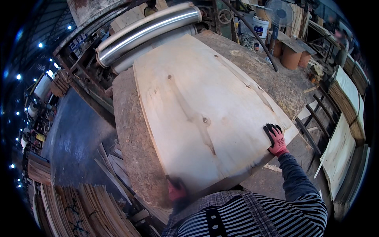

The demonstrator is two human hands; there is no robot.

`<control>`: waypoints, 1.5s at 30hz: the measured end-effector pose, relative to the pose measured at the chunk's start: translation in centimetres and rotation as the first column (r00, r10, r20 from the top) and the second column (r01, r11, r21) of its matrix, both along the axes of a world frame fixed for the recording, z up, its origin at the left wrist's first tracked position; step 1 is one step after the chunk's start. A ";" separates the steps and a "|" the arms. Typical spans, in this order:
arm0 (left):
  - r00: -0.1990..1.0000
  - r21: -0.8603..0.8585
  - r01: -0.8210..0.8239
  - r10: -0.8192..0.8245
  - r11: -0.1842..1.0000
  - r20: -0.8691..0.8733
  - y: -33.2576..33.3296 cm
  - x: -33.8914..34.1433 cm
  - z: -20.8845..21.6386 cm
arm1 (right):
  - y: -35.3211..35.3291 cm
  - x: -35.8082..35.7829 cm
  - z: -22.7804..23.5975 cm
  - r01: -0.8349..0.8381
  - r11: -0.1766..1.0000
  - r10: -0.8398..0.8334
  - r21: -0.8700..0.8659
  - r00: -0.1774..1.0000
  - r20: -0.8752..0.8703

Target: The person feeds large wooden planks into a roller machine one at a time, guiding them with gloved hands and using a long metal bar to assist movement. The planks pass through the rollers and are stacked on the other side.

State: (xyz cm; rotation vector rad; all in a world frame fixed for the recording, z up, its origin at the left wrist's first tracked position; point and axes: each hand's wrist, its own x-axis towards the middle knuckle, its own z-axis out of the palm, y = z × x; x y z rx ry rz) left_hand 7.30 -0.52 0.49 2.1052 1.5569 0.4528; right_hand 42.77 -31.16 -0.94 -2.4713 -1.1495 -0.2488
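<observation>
A large pale wood veneer sheet (185,102), marked with knots and brown streaks, lies in front of me with its far end close to shiny metal rollers (150,36). More sheet edges show beneath its left side. My right hand (276,139), in a pink glove with black fingertips, rests on the sheet near its right near corner, fingers stretched out. At the left near corner is my left hand (176,189), in a similar glove. It is smeared and dark, so its fingers cannot be made out.
A worn brown tabletop (130,134) extends on both sides of the sheet. Bundled wood strips (85,209) stand at the lower left. Stacked veneer (347,102) is on the right, beside dark metal bars (310,134). A fan (279,15) and white bucket (260,27) stand farther back.
</observation>
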 end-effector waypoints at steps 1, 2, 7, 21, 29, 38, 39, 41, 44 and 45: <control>1.000 -0.015 -0.004 0.004 1.000 -0.002 0.0 0.1 0.3 | 0.0 0.0 0.0 0.010 1.000 -0.010 -0.007 1.000 -0.015; 1.000 -0.013 -0.001 0.001 1.000 0.006 -0.1 0.1 0.4 | 0.0 0.0 0.0 0.008 1.000 -0.009 -0.012 1.000 -0.014; 0.999 -0.019 0.005 -0.004 1.000 0.051 -0.2 0.1 0.6 | -0.2 0.3 -0.5 0.008 1.000 -0.008 -0.026 1.000 -0.007; 0.999 -0.038 -0.035 0.034 0.999 -0.026 -0.3 0.0 0.4 | -0.1 0.2 -0.3 0.022 0.999 -0.023 -0.043 1.000 -0.016; 1.000 -0.032 -0.016 0.016 0.999 0.016 -0.4 0.3 1.1 | -0.3 -0.3 0.2 0.030 0.998 -0.032 -0.047 0.999 -0.030; 0.973 0.158 0.029 -0.064 0.987 0.221 4.6 -3.3 -10.2 | 1.8 -1.7 4.5 -0.056 0.997 0.056 -0.050 0.998 -0.011; 0.981 0.155 0.005 -0.034 0.988 0.190 3.7 -1.8 -8.9 | 1.8 -1.9 4.7 -0.060 0.998 0.060 -0.013 0.996 0.065; 0.986 0.154 0.002 -0.027 0.988 0.166 3.1 0.1 -7.8 | 0.3 -1.7 3.6 0.014 0.996 -0.008 -0.088 0.998 0.062; 0.990 0.142 0.023 -0.043 0.990 0.138 3.0 1.5 -7.1 | -0.4 -1.7 3.1 0.038 0.998 -0.033 -0.058 0.996 0.081; 0.990 0.140 0.016 -0.035 0.990 0.135 3.0 1.4 -7.0 | -0.5 -1.8 3.1 0.030 0.999 -0.027 -0.022 0.995 0.093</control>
